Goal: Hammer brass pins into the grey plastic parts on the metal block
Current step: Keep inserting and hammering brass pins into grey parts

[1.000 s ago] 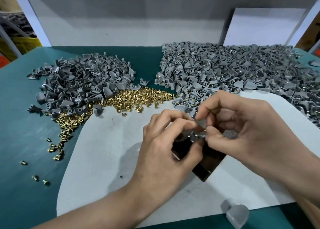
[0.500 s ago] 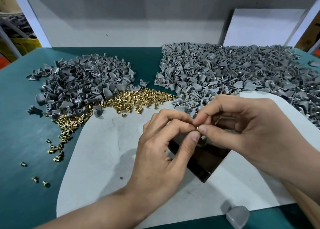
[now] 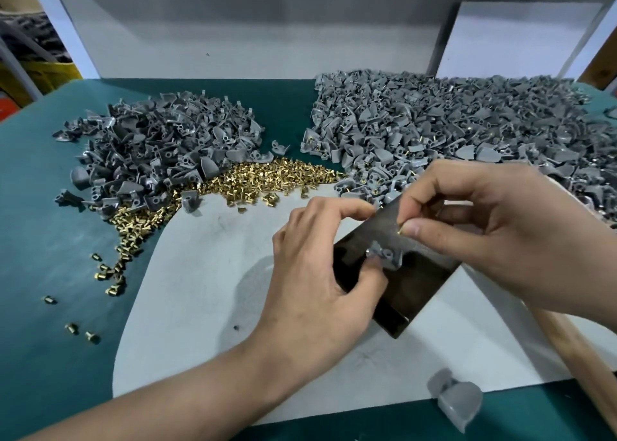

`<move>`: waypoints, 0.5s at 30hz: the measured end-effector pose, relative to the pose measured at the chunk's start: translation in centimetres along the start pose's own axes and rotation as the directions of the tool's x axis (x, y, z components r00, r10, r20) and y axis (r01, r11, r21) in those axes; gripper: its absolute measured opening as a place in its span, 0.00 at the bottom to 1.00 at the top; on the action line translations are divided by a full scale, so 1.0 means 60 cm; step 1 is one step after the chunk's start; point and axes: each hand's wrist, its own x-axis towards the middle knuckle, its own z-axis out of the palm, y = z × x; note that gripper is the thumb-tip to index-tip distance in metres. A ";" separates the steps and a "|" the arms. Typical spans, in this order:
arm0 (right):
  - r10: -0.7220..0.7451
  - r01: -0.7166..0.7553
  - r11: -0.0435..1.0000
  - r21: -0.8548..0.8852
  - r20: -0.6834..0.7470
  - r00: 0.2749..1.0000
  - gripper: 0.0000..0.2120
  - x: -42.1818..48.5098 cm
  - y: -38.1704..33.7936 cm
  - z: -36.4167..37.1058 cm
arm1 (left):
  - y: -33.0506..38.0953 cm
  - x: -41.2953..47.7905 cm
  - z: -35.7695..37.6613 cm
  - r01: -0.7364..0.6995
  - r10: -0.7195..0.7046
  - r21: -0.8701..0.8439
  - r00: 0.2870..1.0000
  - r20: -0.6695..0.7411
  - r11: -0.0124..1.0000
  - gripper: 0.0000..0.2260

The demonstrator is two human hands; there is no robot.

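A dark metal block (image 3: 410, 273) lies on the pale mat (image 3: 200, 290) in the middle. One grey plastic part (image 3: 387, 257) sits on the block's top face. My left hand (image 3: 320, 273) holds that part down, thumb against it and fingers curled over the block's near-left edge. My right hand (image 3: 494, 233) hovers just above the part, pinching a brass pin (image 3: 400, 229) between thumb and forefinger. A wooden handle (image 3: 581, 357) runs under my right forearm; whether the hand grips it is hidden.
A heap of bare grey parts (image 3: 160, 153) lies at the back left, a band of loose brass pins (image 3: 253, 180) beside it. A larger heap of grey parts with pins (image 3: 450, 126) fills the back right. A stray grey part (image 3: 454, 400) sits at the mat's front edge.
The hands have drawn apart, uncovering the block and the grey part on it. My right hand has lifted slightly with the brass pin; my left hand has dropped to the part.
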 end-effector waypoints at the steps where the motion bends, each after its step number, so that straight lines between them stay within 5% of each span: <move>1: -0.001 0.002 1.000 -0.029 0.011 1.000 0.04 0.000 0.000 0.004 | 0.001 0.001 0.000 0.012 -0.012 0.006 1.000 0.012 1.000 0.12; 15: -0.075 0.101 0.967 -0.232 0.119 0.990 0.02 -0.001 0.001 0.011 | -0.005 0.004 0.003 0.035 -0.034 -0.017 0.999 0.035 0.999 0.04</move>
